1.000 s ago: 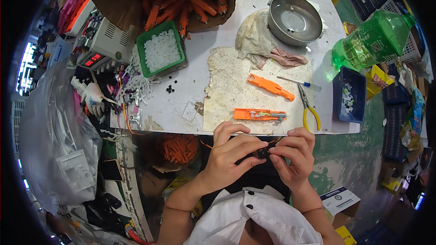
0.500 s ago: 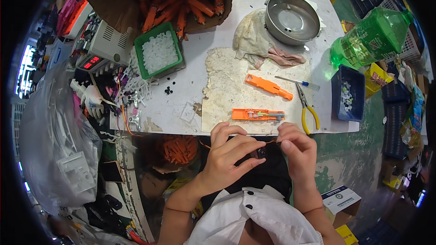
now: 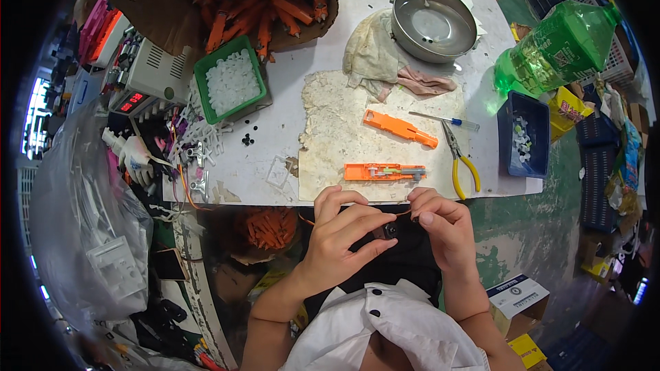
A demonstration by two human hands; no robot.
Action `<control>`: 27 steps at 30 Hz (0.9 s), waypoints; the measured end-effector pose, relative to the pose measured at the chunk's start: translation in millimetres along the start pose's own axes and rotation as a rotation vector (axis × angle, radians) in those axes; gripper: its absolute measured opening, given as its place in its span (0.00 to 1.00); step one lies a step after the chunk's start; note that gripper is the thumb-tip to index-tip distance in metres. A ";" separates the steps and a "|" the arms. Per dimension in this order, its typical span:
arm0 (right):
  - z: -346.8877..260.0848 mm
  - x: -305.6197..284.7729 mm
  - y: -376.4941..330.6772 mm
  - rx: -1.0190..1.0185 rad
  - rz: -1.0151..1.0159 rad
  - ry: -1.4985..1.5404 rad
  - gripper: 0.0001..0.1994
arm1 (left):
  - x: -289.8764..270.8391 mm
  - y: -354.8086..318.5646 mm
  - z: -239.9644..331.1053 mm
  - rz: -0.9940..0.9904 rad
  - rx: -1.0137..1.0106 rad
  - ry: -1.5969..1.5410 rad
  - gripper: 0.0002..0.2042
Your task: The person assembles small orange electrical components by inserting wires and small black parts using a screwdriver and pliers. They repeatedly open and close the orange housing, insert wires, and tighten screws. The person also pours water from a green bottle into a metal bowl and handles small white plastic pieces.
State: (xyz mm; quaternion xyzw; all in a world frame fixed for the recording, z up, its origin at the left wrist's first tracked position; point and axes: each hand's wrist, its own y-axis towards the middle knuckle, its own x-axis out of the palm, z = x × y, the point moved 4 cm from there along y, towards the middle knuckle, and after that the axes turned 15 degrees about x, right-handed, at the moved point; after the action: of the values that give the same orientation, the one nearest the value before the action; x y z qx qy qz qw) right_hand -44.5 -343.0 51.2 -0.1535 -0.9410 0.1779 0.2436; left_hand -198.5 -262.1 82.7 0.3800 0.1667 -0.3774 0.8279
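Both hands meet just below the near edge of the surface (image 3: 227,134), over my lap. My left hand (image 3: 337,240) is curled around a small dark part (image 3: 386,231), thumb and fingers closed on it from below and the side. My right hand (image 3: 440,223) is pinched at the part's right end, fingertips closed on something thin there; I cannot tell whether it is a wire or a pin.

To do this well, I judge the left hand should keep the part steady and level while the right does the fine work, both wrists close to the body so nothing drops into the lap.

Just beyond, at the near edge, an open orange casing (image 3: 385,172) lies on a worn mat (image 3: 357,130). A second orange piece (image 3: 400,128) lies farther up the mat. Yellow-handled pliers (image 3: 460,161) lie to its right, and a screwdriver (image 3: 443,120) just beyond them. Near the right edge sits a blue bin (image 3: 526,134) of small white pieces.

Farther off, a green tray (image 3: 230,82) of white parts stands toward the left and a metal pan (image 3: 433,24) toward the far edge, with a rag (image 3: 371,58) beside it. A box of orange parts (image 3: 261,0) fills the far left corner.
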 end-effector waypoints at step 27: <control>-19.2 39.8 -28.4 -0.827 0.280 -1.362 0.15 | -3.8 -8.2 0.8 0.023 0.006 0.197 0.17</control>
State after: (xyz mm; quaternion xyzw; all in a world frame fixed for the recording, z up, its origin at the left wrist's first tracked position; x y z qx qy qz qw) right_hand -73.6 -348.4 94.6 -0.2054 -0.8445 -0.1014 -0.4841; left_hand -207.2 -264.3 81.2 0.4196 0.2416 -0.3295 0.8106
